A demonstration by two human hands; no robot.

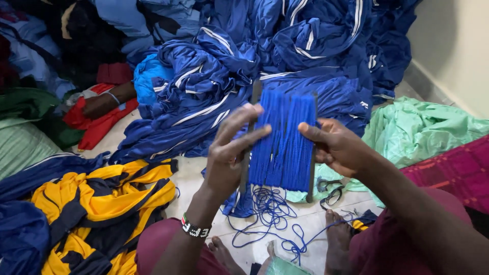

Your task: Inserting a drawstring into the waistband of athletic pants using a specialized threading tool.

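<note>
both hands [229,153] grip frame [311,153] wound with blue cord [282,140]

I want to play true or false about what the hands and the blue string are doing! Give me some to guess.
1. The blue cord wound on a dark flat frame is held up by both hands. True.
2. The left hand holds the pair of scissors. False: the scissors lie on the floor near the frame's lower end.
3. Loose blue cord trails on the pale floor. True.
4. The right hand rests on the yellow and navy garments. False: it grips the frame's right edge.
5. The pile of shiny clothes behind the frame is red. False: it is blue with white stripes.
</note>
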